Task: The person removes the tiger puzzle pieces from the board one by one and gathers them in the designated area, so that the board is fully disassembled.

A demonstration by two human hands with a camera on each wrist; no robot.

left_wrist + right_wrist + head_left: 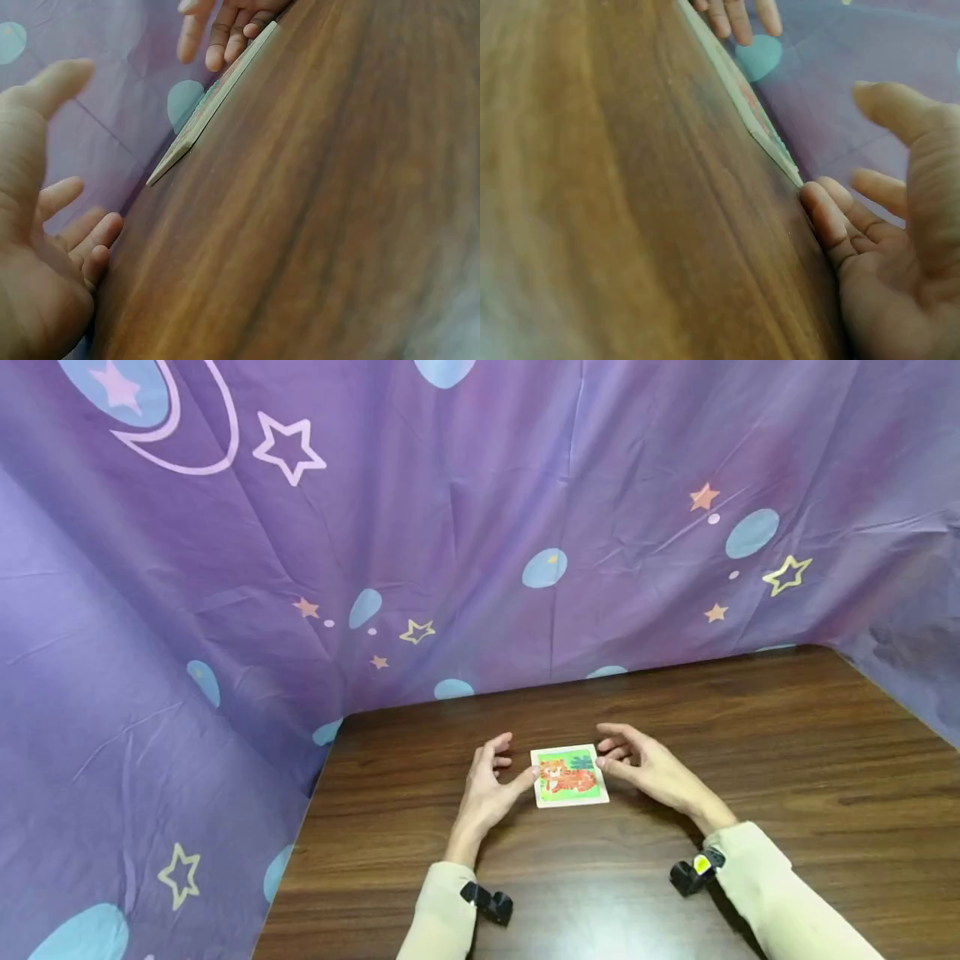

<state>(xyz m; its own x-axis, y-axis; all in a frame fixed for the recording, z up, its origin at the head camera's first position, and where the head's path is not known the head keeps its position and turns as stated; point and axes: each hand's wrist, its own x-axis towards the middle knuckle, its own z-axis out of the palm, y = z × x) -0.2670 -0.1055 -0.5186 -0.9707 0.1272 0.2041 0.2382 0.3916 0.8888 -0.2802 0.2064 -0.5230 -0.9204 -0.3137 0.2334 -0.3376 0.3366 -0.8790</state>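
A flat square picture board [570, 779] with a white border lies on the wooden table, showing an orange striped animal on green. To its left is my left hand [486, 792], fingers loosely bent and thumb raised; the left wrist view shows a gap between this hand [34, 247] and the board's pale edge [217, 101]. My right hand [656, 770] is at the other side with its thumb spread. In the right wrist view, a fingertip of that hand [896, 270] is at the near corner of the board [742, 105]; whether it touches I cannot tell.
The dark wood table [787, 743] extends to both sides and toward me. A purple curtain [480, 527] with stars and blue ovals hangs behind and along the left. Black wrist cameras [491, 903] are strapped over both pale sleeves [787, 893].
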